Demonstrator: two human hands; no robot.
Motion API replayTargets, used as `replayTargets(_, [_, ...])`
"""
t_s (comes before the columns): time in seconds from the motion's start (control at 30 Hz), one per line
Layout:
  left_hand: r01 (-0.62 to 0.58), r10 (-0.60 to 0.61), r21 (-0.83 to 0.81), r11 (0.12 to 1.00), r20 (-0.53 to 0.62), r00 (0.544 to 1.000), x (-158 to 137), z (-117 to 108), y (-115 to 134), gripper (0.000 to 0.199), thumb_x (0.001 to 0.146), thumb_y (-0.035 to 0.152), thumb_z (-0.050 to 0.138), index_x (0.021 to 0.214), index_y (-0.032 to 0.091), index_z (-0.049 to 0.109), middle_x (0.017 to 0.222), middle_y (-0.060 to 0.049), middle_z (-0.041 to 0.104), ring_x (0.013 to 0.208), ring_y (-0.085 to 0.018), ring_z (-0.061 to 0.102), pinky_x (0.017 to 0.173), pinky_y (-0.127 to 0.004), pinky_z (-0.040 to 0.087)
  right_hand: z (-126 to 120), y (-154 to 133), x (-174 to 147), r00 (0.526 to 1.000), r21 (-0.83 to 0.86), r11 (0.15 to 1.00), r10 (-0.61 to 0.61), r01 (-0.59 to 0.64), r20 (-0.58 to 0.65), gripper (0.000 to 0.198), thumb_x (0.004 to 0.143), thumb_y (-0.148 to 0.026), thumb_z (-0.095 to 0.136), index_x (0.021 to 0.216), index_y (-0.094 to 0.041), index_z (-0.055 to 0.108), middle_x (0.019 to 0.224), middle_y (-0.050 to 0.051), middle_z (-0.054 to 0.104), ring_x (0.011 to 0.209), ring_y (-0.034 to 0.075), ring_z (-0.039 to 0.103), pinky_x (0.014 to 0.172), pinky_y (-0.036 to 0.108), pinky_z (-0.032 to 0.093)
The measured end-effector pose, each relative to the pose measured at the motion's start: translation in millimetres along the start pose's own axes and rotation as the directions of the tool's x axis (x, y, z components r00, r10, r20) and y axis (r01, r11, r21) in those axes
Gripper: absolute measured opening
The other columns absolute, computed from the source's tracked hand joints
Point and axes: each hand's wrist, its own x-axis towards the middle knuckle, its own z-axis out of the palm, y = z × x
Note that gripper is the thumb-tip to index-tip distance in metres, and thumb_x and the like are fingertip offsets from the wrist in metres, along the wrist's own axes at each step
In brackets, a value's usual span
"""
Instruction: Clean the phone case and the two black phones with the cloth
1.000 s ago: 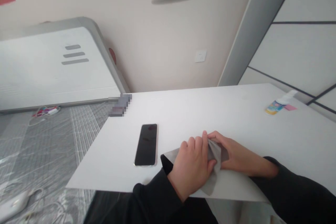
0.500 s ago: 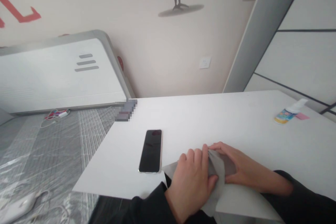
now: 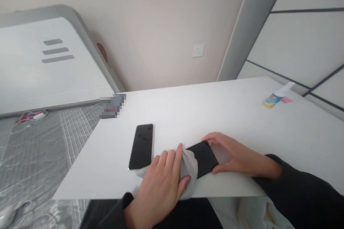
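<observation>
In the head view, a flat black rectangular object [image 3: 205, 159] shows beyond a soft grey cloth [image 3: 189, 168] wrapped over its left part. I cannot tell what kind of object it is. My left hand [image 3: 162, 179] lies over the cloth, its fingers and thumb closed on it near the table's front edge. My right hand [image 3: 235, 155] grips the object's right end between thumb and fingers. Just beyond my left hand a phone [image 3: 141, 146] lies face up, its dark screen showing, with a bit of cloth by its lower edge.
The white table [image 3: 172, 111] reaches back to the wall. A spray bottle [image 3: 278, 94] lies on its side at the back right, over a pink piece [image 3: 287, 100]. A pixelated item [image 3: 113, 106] is at the back left corner. A grey-covered bed [image 3: 64, 143] stands to the left.
The black object, hidden before, now shows between my hands. My left hand and the cloth have moved left, away from my right hand. The whole view has shifted.
</observation>
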Motion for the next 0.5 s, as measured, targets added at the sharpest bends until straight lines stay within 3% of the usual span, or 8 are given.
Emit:
replayTargets(0.1, [0.012, -0.012, -0.066, 0.998, 0.001, 1.0, 29, 1, 20, 0.073, 0.1, 0.043, 0.056, 0.154, 0.0, 0.033, 0.124, -0.018, 0.066, 0.101, -0.03, 0.062, 0.083, -0.044, 0.054, 2, -2, 0, 1.0, 0.011, 1.0, 0.006, -0.006, -0.018, 0.065, 0.071, -0.056, 0.085, 0.12, -0.021, 0.06, 0.133, 0.016, 0.061, 0.124, 0.038, 0.057, 0.109, 0.057, 0.044])
replayTargets(0.27, [-0.031, 0.02, -0.104, 0.994, -0.098, 0.995, 68, 3, 41, 0.073, 0.103, 0.049, 0.049, 0.153, -0.002, 0.032, 0.124, -0.015, 0.064, 0.101, -0.026, 0.06, 0.079, -0.039, 0.052, 3, -2, -4, 0.999, 0.068, 0.997, 0.035, -0.033, -0.035, 0.061, 0.075, -0.038, 0.078, 0.128, -0.021, 0.052, 0.131, 0.017, 0.062, 0.122, 0.037, 0.059, 0.107, 0.057, 0.045])
replayTargets(0.5, [0.021, -0.026, -0.089, 0.996, -0.064, 0.998, 18, -2, 11, 0.08, 0.098, 0.051, 0.059, 0.155, 0.003, 0.03, 0.111, -0.009, 0.066, 0.094, -0.025, 0.06, 0.076, -0.039, 0.05, 6, 7, -6, 0.993, 0.009, 0.993, 0.117, -0.117, 0.011, 0.073, 0.071, -0.053, 0.082, 0.129, -0.021, 0.052, 0.139, 0.02, 0.057, 0.133, 0.042, 0.052, 0.116, 0.062, 0.037])
